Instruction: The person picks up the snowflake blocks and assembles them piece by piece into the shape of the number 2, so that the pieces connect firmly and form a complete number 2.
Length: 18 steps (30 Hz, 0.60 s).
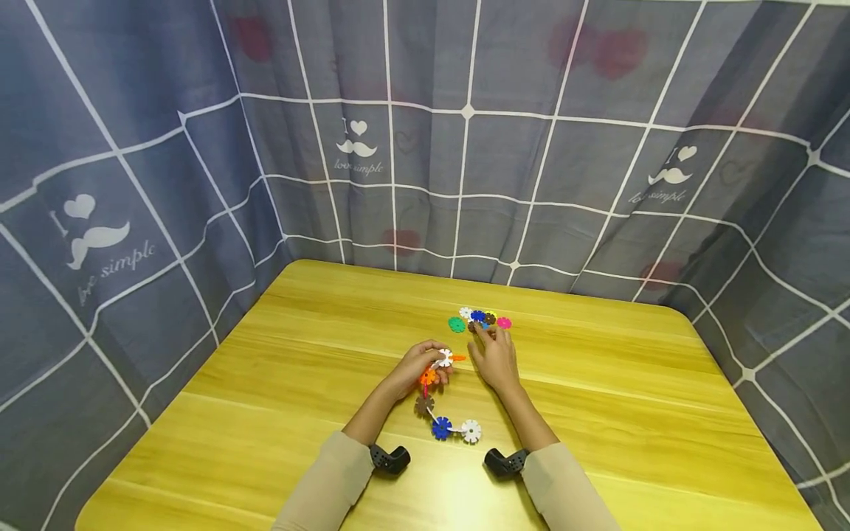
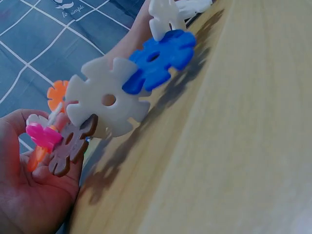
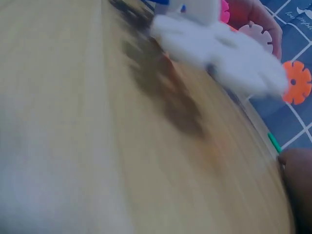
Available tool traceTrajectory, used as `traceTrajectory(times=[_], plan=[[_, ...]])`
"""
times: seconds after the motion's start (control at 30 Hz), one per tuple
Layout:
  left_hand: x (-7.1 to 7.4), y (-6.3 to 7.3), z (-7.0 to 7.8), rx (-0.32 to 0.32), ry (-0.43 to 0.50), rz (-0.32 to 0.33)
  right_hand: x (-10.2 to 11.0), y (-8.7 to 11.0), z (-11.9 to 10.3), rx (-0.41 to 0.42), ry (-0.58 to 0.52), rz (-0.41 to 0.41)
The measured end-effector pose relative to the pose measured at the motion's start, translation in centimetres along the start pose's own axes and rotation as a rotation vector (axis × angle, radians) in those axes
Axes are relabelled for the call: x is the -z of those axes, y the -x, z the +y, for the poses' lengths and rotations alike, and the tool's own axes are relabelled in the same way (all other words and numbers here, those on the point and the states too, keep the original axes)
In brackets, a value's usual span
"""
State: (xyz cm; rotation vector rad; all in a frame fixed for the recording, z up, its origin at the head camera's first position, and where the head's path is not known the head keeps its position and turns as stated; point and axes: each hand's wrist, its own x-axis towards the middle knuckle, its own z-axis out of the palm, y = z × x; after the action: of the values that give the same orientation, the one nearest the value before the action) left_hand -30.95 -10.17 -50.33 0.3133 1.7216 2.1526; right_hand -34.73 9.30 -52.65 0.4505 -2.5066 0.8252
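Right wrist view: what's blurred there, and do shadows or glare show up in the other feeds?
Right wrist: the nearest white disc is blurred, with a soft shadow on the table; left wrist: the blue disc looks clearer, with disc shadows running along the wood; head: pale glare on the tabletop near the picture's bottom edge.

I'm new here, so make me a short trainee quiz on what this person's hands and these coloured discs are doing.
1. Which hand holds the chain of discs?
2. True or false: in the head view, the loose green disc lies left of the loose pink disc.
3. What colour is the disc at the chain's end nearest the person? A) green B) white C) pink

Key: 1. The left hand. 2. True. 3. B, the white disc.
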Motion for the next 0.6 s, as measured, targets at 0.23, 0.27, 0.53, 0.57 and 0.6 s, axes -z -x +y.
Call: traceTrajectory(times=[0.23,0.27,0.53,0.57,0.6], plan=[[-0.1,-0.2,-0.1,-0.003,-0.065,-0.005,0.2,0.6,-0.1,0.016,0.021,0.070],[0.0,-0.2,-0.1,-0.009,-0.083,0.001,0.3,0.6,-0.2,0.008,0.016,0.067],[0.0,0.0,-0.1,0.006,-0.138,0.019,0.8,1.7,-0.8,-0.099,-0.098,0.015],[0.0,0.0,0.0,0.011,-0.139,0.023,0.9,2.0,-1.0,-0.117,-0.133,0.010],[0.0,0.1,0.0,0.013,-0.138,0.029,1.0,2.4,-1.2,-0.129,-0.162,0.004]])
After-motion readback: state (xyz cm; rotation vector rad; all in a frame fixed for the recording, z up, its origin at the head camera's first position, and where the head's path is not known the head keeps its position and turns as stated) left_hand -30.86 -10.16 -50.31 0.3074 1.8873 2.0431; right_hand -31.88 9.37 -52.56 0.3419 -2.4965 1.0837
